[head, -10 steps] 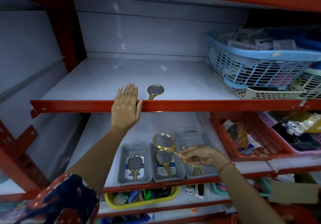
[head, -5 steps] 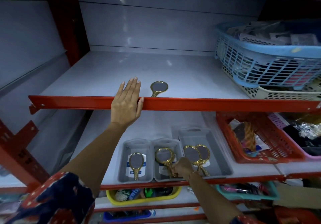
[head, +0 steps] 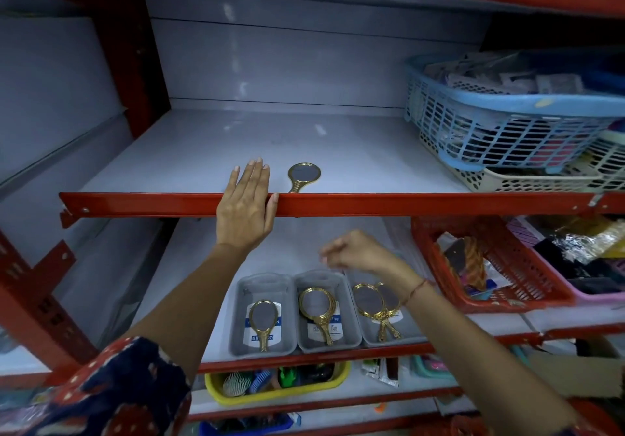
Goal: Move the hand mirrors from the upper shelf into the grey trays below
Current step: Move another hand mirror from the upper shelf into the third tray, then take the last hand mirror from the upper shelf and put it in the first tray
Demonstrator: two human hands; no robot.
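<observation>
One gold-framed hand mirror (head: 303, 175) lies on the upper shelf (head: 355, 161) near its red front edge. My left hand (head: 246, 212) rests flat on that edge, just left of the mirror, holding nothing. Below stand three grey trays side by side. The left tray (head: 238, 314) holds one mirror (head: 263, 320), the middle tray (head: 348, 310) holds stacked mirrors (head: 318, 307), and the right tray (head: 411, 329) holds two mirrors (head: 372, 303). My right hand (head: 355, 249) hovers above the middle and right trays, blurred, fingers loosely curled, empty.
A blue basket (head: 507, 110) stacked on a cream basket (head: 527, 178) fills the right of the upper shelf. A red basket (head: 490, 266) and a pink one (head: 595, 293) sit right of the trays. A yellow bin (head: 277, 385) is on the shelf beneath.
My right hand set a mirror down into the middle tray, let go, and rose up above the trays. My left hand stayed on the shelf edge.
</observation>
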